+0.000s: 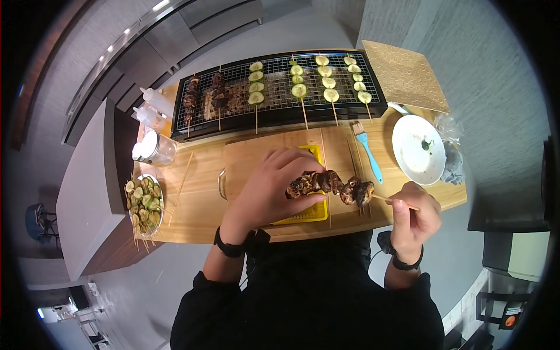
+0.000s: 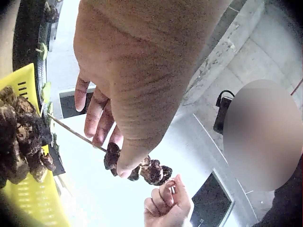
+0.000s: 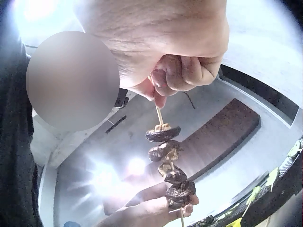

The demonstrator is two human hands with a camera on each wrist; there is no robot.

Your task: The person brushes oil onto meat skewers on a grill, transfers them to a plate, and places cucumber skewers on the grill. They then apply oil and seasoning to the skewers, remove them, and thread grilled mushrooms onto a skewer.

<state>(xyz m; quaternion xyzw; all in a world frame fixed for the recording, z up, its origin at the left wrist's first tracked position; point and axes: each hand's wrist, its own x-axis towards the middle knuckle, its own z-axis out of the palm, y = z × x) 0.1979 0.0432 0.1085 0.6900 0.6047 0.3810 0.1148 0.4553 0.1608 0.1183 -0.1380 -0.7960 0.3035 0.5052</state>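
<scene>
Dark brown mushroom pieces (image 1: 333,182) are threaded on a wooden skewer held level above the board. My right hand (image 1: 415,216) pinches the skewer's bare end, its other fingers curled. At the opposite end, my left hand (image 1: 271,184) holds the last pieces between thumb and fingers; the skewer's tip sticks out past them in the left wrist view. In the right wrist view several mushroom pieces (image 3: 164,151) line the stick between the hands. Below the left hand, a yellow basket (image 1: 318,213) holds more mushroom pieces (image 2: 19,137).
Behind is a black grill (image 1: 274,119) with zucchini and dark skewers. A blue brush (image 1: 372,158), loose sticks and a white plate (image 1: 402,143) lie to the right. A plate of skewered slices (image 1: 144,204), a jar (image 1: 156,149) and bottles (image 1: 153,118) stand left.
</scene>
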